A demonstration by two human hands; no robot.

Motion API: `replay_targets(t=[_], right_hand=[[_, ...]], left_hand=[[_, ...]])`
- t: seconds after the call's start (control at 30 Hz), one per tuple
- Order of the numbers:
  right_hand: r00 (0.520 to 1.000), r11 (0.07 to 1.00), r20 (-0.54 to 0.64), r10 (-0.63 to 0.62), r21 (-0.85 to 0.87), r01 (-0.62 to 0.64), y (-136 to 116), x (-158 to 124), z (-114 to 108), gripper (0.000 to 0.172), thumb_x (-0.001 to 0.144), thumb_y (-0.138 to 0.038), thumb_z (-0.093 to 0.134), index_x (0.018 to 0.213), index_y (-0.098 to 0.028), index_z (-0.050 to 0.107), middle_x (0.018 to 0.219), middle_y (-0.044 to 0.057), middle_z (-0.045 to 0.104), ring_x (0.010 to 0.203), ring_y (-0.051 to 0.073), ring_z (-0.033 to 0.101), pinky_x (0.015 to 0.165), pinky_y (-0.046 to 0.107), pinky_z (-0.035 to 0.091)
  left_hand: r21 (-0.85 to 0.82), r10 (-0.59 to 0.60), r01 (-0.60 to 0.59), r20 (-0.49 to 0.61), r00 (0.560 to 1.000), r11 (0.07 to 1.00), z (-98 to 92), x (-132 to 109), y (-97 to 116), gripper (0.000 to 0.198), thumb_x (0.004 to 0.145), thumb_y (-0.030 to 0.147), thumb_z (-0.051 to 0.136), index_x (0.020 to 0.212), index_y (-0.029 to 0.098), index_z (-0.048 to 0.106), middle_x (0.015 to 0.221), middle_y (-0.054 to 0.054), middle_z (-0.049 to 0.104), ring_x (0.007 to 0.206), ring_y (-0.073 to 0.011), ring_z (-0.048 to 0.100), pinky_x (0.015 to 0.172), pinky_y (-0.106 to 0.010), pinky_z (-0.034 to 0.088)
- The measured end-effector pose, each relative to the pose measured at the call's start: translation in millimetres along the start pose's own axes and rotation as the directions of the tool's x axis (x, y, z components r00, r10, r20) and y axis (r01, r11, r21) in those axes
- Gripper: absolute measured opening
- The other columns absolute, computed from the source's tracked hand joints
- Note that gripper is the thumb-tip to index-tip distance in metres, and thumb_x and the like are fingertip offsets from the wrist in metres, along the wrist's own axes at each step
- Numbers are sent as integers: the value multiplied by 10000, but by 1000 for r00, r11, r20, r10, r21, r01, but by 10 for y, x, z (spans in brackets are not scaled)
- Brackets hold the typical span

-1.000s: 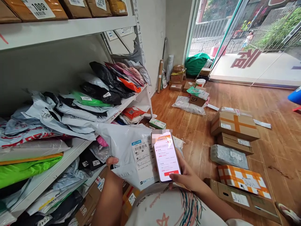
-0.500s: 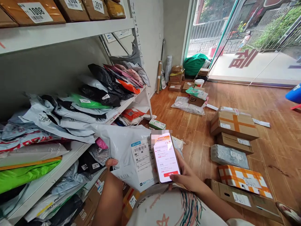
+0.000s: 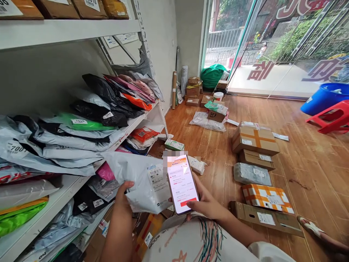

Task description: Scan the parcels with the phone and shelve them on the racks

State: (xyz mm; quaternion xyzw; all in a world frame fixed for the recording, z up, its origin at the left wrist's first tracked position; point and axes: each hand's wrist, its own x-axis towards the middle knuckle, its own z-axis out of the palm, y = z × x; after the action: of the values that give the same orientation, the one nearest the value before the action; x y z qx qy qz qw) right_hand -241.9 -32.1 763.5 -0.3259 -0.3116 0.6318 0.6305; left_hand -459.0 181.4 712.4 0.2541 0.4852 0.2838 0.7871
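My left hand point(image 3: 124, 192) grips the lower left side of a white plastic mailer bag point(image 3: 136, 171). A printed shipping label point(image 3: 158, 183) is stuck on the bag's right part, its small print unreadable. A smartphone point(image 3: 182, 185) rests in my right hand point(image 3: 203, 202), its lit screen facing me with a red button near the bottom. My right thumb lies over that button. The phone covers the bag's right edge, and my other right fingers are mostly hidden behind the phone.
At left, a white shelf rack point(image 3: 131, 129) carries bagged parcels with number tags. Cardboard boxes point(image 3: 255, 140) and other parcels line the wooden floor point(image 3: 215, 156) at right. Farther right stand a blue bin point(image 3: 323, 100) and a red plastic stool point(image 3: 332, 118). A person's sandalled foot point(image 3: 313, 229) is at lower right.
The view has swung right, bringing the blue bin and red stool further into sight. The mailer bag has tilted and shifted left of the phone. Both hands keep their holds.
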Motion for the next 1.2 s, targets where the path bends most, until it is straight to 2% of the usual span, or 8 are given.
replay_targets(t=[0.17,0.3,0.5,0.67,0.77,0.87,1.07,1.2], right_hand=[[1000,996,12,-11,85,10,49,35,-28,1121,790,-230,771,1502,-352,-87,1299,125,584,950,283,683,555,293,576],[994,962,-73,-78,256,94,72,106,-19,1039,664,-254,796,1498,-314,180,1375,78,535,1172,301,571,747,334,554],[960,953,-281,15,295,71,119,289,-4,652,728,-281,710,1333,-261,467,1145,65,671,989,292,650,857,412,487],[904,963,-427,4,246,112,289,452,-56,424,806,-417,704,1172,-272,545,1016,60,688,825,285,674,751,410,519],[901,966,-434,-22,223,131,395,491,-110,375,840,-443,676,1147,-279,538,1039,47,679,850,279,671,730,386,515],[906,972,-423,-35,195,129,484,475,-186,368,862,-432,649,1170,-279,521,1079,37,668,924,280,658,732,363,500],[893,986,-437,-109,63,152,606,435,-348,305,947,-419,548,1214,-271,552,1156,21,636,1040,243,585,844,331,432],[894,986,-421,-152,-5,166,628,434,-408,317,972,-463,514,1218,-269,562,1204,32,615,1086,254,553,930,367,399]], left_hand=[[393,71,22,-221,973,919,74,396,-200,230,582,322,710,738,169,638,615,-56,666,624,-283,668,587,-385,547],[592,277,-78,-253,927,802,64,632,-403,201,595,275,739,744,192,632,721,-61,693,803,-286,681,658,-333,523],[821,451,-140,-155,879,554,44,738,-473,371,657,238,718,999,141,611,979,-159,695,1005,-328,644,852,-393,494],[855,507,-237,-35,861,461,243,738,-464,864,720,97,579,1480,97,167,1256,-192,610,1022,-231,650,891,-322,489],[830,449,-367,162,879,420,405,654,-496,643,744,99,471,1381,185,456,1242,-100,645,1003,-217,655,884,-309,484],[779,370,-431,275,887,456,592,511,-528,456,763,161,423,1151,171,662,1076,-72,716,893,-221,670,829,-324,496],[454,347,-418,234,908,787,968,227,-451,390,769,297,538,1063,120,723,1136,-113,711,1088,-255,632,965,-357,459],[362,278,-399,342,898,843,1084,160,-398,463,794,422,646,1135,114,701,1127,-127,712,1030,-269,655,920,-364,486]])
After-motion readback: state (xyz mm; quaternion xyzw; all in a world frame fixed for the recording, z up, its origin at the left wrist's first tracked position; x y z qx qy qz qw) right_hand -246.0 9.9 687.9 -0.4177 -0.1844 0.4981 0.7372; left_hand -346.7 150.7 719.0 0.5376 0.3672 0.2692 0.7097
